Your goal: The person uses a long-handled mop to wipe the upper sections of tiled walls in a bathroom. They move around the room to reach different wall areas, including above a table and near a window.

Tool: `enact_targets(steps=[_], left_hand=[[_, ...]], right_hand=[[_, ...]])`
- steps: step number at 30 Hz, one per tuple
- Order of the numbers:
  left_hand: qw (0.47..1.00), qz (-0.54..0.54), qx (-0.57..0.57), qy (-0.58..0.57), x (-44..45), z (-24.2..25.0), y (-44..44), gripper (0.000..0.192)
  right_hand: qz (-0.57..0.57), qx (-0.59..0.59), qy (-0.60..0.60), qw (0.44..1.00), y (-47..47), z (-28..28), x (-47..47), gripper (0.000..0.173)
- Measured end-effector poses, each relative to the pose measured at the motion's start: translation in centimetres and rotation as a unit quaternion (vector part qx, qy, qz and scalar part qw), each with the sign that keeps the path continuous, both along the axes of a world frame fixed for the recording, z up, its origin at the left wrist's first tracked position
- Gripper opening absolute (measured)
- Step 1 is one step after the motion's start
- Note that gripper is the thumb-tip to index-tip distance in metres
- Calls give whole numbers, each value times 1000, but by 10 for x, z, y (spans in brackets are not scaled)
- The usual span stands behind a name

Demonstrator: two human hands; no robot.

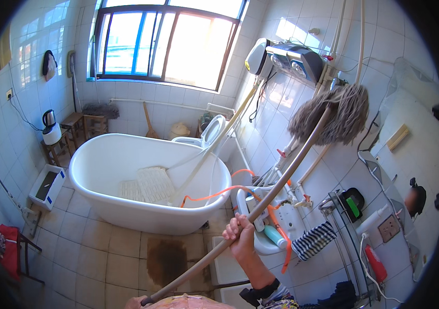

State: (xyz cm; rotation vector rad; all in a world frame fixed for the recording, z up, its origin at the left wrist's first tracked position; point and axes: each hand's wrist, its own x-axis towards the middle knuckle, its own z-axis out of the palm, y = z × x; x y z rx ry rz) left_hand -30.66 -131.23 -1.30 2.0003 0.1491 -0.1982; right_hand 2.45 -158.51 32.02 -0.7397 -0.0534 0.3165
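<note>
A string mop is held up at a slant, its grey-brown head (327, 116) raised near the tiled wall on the right. My right hand (240, 233) is wrapped around the middle of the mop's pole (281, 181). At the bottom edge, my left hand (136, 302) is at the pole's lower end and seems closed on it, though it is partly cut off. Behind my right hand is a white washbasin (269, 247) with a turquoise bottle (275, 236) and an orange hose (277, 224) on it.
A white freestanding bathtub (103, 201) holds a pale ribbed mat (153, 185). A toilet (212, 131) stands behind it. Glass shelving (352, 239) and a mirror (405, 162) are on the right wall. A brown stain (167, 258) marks the tiled floor. An electric kettle (50, 127) stands at left.
</note>
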Motion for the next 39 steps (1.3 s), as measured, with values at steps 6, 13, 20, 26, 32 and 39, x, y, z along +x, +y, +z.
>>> enact_targets(steps=[6, 13, 20, 26, 32, 39], left_hand=[[996, -6, -62, -70, 73, 94, -30, 28], [968, -93, -233, -18, 166, 193, -41, 28], [925, -190, -307, 121, 211, 221, -67, 52], [885, -212, -367, 192, 203, 205, -64, 56], [912, -227, -315, 136, 216, 205, -55, 45], [934, -160, -288, 137, 226, 210, -66, 47]], right_hand=[[-12, -6, -132, 991, 0, 87, 20, 33], [-213, -134, -201, 947, -9, 181, 81, 36], [-282, -223, -178, 916, -28, 190, 149, 31], [-284, -236, -160, 915, -19, 169, 152, 29], [-279, -201, -169, 924, -34, 173, 142, 31], [-274, -201, -182, 923, -36, 164, 163, 37]])
